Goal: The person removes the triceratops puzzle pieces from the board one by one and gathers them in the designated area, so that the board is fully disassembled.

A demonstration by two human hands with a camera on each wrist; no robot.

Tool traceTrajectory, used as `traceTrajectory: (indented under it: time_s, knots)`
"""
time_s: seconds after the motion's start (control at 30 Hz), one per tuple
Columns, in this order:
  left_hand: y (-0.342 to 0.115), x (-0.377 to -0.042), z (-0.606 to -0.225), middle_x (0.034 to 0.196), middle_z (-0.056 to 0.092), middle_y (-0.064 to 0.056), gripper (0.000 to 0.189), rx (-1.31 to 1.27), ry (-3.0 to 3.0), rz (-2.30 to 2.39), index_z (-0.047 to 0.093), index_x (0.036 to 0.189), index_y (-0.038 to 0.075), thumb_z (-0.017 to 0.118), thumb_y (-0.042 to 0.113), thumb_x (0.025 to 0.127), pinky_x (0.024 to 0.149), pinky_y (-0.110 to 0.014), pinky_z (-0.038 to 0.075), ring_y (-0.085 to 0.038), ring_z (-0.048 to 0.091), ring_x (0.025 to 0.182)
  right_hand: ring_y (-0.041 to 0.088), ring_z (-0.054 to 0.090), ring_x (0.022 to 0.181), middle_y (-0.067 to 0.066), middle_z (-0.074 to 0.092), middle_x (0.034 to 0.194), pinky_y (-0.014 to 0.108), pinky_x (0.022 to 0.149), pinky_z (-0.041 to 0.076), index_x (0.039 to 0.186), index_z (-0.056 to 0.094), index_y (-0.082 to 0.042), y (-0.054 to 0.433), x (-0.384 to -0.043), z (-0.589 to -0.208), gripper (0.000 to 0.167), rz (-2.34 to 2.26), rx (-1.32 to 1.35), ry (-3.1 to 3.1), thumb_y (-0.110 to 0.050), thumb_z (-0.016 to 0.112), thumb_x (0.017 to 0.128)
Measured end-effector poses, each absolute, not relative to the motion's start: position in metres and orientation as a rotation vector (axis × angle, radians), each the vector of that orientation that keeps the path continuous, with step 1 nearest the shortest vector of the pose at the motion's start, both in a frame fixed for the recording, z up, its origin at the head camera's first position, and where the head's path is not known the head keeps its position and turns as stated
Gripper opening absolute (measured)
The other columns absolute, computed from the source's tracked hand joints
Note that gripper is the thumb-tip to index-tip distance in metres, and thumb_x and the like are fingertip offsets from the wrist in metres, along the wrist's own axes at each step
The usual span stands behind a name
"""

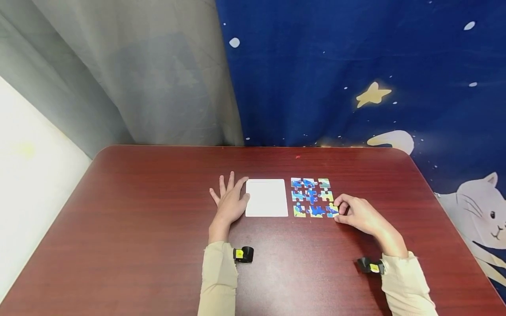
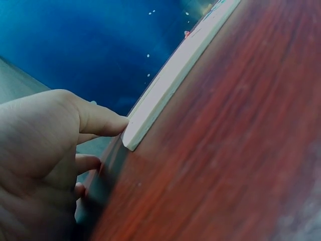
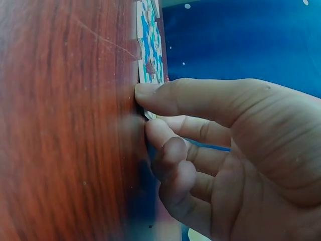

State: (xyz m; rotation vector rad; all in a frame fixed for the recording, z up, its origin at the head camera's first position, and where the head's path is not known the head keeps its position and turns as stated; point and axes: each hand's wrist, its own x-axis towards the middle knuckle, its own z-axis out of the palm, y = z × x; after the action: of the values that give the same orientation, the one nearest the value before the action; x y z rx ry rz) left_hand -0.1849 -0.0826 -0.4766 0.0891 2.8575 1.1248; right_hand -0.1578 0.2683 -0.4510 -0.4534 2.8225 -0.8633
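In the head view, a flat white square board [image 1: 266,198] lies on the table. My left hand [image 1: 230,204] is at its left edge, fingers spread, with thumb and forefinger touching the board; the left wrist view shows the thumb [image 2: 103,120] against the board's corner [image 2: 138,131]. To the right of the board, jigsaw pieces [image 1: 311,195] printed in blue, green and yellow are laid out in rows with small gaps. My right hand [image 1: 361,214] pinches the near right corner puzzle piece [image 1: 331,211] by its outer edge, between thumb and curled fingers, which partly hide it in the right wrist view.
The dark red wooden table [image 1: 130,228] has rounded far corners. Behind it hang a grey curtain [image 1: 158,79] and a blue curtain [image 1: 300,87] with stars, a moon and a cat. A small red mark [image 1: 298,156] shows near the far edge.
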Motion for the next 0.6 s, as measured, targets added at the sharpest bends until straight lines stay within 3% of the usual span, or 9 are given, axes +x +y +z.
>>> traceTrajectory:
  time_s: [0.3,0.6]
  knots:
    - [-0.0821,-0.1858,-0.4772,0.155,0.008,-0.009,0.049,0.059,2.848,1.148,0.039,0.143,0.019,0.045,0.027,0.095,0.097,-0.059,-0.022,-0.030,-0.015,0.139,0.013,0.044,0.056,0.001,0.051,0.076,0.025,0.053,0.036,0.101,0.052,-0.002,0.2677,-0.1549,-0.4514,0.034,-0.925,-0.385,2.781,-0.011,0.075,0.077]
    - [-0.0786,-0.1876,-0.4764,0.155,0.010,-0.008,0.049,0.018,2.832,1.197,0.038,0.143,0.017,0.035,0.036,0.099,0.096,-0.058,-0.023,-0.028,-0.015,0.139,0.016,0.046,0.048,0.006,0.049,0.079,0.029,0.044,0.044,0.105,0.045,0.001,0.2692,-0.1525,-0.4502,0.037,-1.039,-0.307,2.690,-0.007,0.072,0.080]
